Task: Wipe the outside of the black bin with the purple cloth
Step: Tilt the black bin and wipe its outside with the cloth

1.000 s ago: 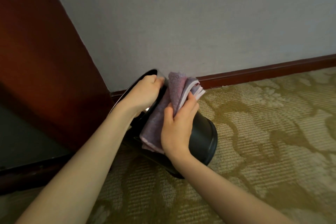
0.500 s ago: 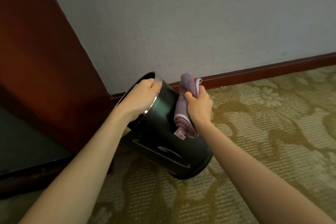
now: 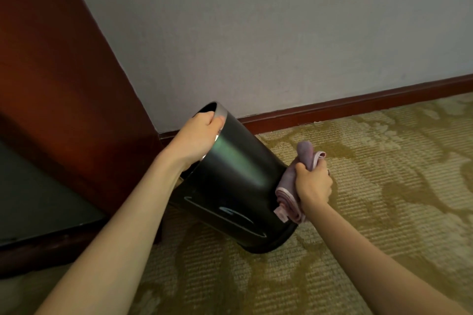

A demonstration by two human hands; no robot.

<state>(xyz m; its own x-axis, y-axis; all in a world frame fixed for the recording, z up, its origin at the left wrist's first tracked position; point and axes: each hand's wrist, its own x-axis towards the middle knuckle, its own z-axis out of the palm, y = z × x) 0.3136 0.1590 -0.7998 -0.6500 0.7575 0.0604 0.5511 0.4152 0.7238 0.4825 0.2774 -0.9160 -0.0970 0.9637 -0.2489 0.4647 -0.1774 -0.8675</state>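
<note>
The black bin [image 3: 235,186] is tilted on the carpet, its open mouth pointing up and left, its base resting low at the right. My left hand [image 3: 197,138] grips the bin's silver rim, fingers curled over the edge. My right hand [image 3: 312,184] holds the folded purple cloth [image 3: 294,186] bunched in its fingers and presses it against the bin's right side, near the base.
A dark red wooden panel [image 3: 64,71] and a dark low surface [image 3: 38,199] stand at the left. A white wall [image 3: 256,33] with a red-brown skirting board [image 3: 358,107] runs behind. Patterned yellow-green carpet [image 3: 384,186] spreads to the right and front.
My right hand slid the cloth from the bin's top side round to its right side and down toward the base. The left hand kept its grip on the rim.
</note>
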